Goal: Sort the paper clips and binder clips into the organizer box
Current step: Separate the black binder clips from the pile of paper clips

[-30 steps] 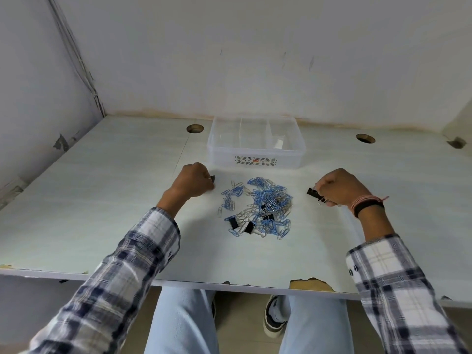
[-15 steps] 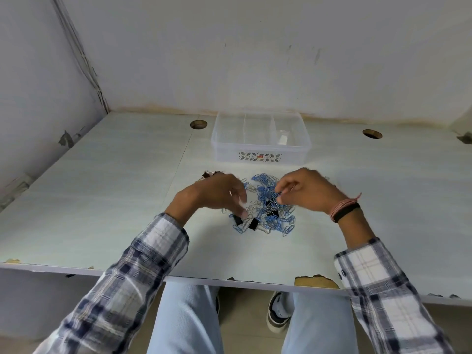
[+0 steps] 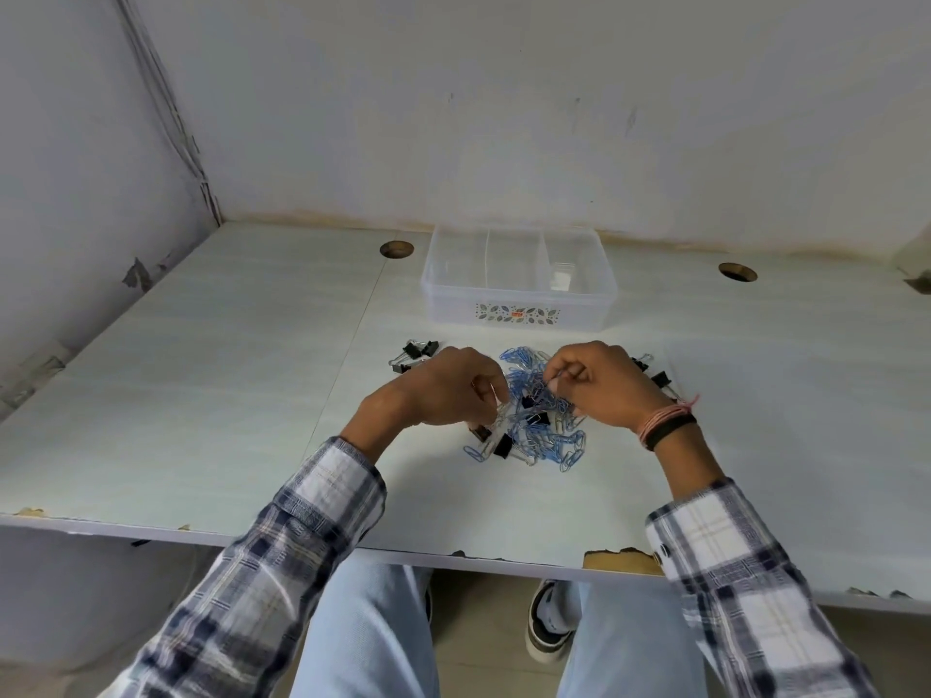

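Observation:
A tangled pile of blue paper clips mixed with black binder clips lies at the table's middle. My left hand curls over the pile's left side, its fingertips down among the clips; what they hold is hidden. My right hand is over the pile's right side, with thumb and forefinger pinched on a thin paper clip at the top. The clear organizer box, split by dividers, stands just behind the pile. A few separated binder clips lie to the left, and others lie beside my right wrist.
The wall runs close behind the box and along the left side. Two round cable holes sit in the tabletop at the back. The near table edge is chipped. My knees and a shoe show below it.
Both hands came inward from the table's sides to the pile. The binder clips they carried now lie in small groups left and right of it.

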Available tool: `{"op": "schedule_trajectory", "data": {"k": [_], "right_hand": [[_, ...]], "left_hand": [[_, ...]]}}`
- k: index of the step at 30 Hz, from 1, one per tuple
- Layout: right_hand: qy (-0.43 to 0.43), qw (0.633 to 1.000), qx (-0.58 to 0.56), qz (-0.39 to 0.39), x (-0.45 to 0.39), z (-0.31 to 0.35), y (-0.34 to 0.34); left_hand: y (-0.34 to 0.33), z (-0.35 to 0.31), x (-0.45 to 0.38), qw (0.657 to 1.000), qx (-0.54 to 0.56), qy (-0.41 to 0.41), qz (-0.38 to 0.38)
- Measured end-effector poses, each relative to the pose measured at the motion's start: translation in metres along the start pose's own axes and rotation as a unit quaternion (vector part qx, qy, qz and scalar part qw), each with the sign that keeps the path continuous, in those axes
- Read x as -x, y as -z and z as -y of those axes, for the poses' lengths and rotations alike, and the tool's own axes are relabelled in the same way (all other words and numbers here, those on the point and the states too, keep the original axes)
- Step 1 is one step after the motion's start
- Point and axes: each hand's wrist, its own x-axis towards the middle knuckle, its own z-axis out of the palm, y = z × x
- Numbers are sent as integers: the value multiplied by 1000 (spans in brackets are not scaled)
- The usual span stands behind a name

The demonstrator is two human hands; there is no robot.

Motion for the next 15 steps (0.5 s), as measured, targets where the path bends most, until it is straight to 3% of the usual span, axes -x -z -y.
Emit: {"op": "schedule_trajectory", "data": {"k": [5, 12, 15], "right_hand": [[-21, 997, 62, 29, 3, -7, 5], [27, 995, 80, 58, -2, 6, -13], [36, 993, 104, 49, -7, 7, -20]], "left_hand": [[-4, 5, 0, 995, -81, 14, 57], [-7, 4, -2, 995, -88, -4, 37], [-5, 2, 0, 1000, -19, 1, 10]]}}
